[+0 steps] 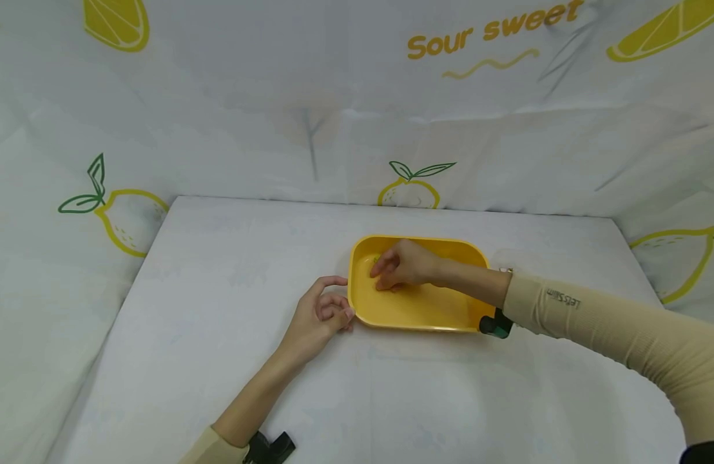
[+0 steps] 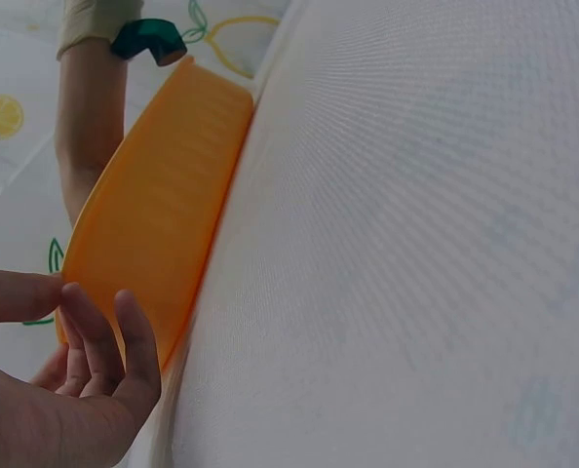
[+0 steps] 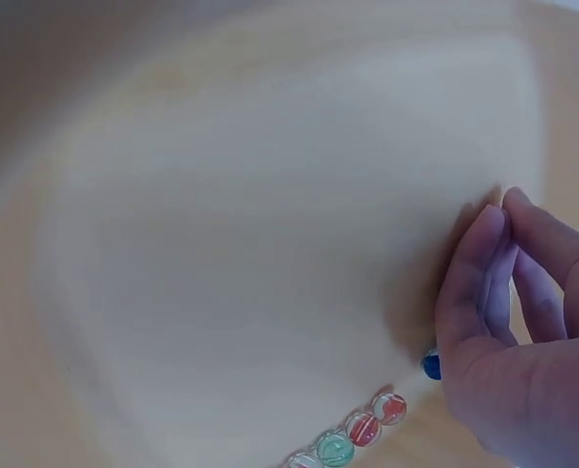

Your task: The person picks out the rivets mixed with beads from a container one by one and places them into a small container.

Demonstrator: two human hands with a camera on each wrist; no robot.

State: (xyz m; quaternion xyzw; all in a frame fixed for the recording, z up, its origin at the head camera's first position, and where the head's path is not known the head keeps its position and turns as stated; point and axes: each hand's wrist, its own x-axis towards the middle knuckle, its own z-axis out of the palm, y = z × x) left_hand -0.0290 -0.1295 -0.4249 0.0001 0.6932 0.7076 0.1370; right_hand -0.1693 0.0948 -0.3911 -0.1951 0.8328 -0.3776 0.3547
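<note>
A yellow plastic tray [image 1: 426, 316] sits on the white table. My right hand [image 1: 408, 263] is down inside its left part, fingers bent and the thumb and forefinger tips together. Whether something small lies between those tips is hard to tell. In the right wrist view, several glass marbles line up on the tray floor: a blue marble [image 3: 432, 365] partly behind the hand, two red-streaked marbles [image 3: 364, 429], a green marble [image 3: 335, 448] and a clear one at the edge. My left hand [image 1: 316, 319] touches the tray's left end from outside, fingers loosely bent.
White cloth with printed lemons [image 1: 131, 222] hangs behind and beside the table [image 1: 218, 270]. A dark wrist camera [image 1: 496, 324] on my right arm overlaps the tray's right end. Another dark wrist camera [image 1: 270, 448] is on my left wrist at the table's front.
</note>
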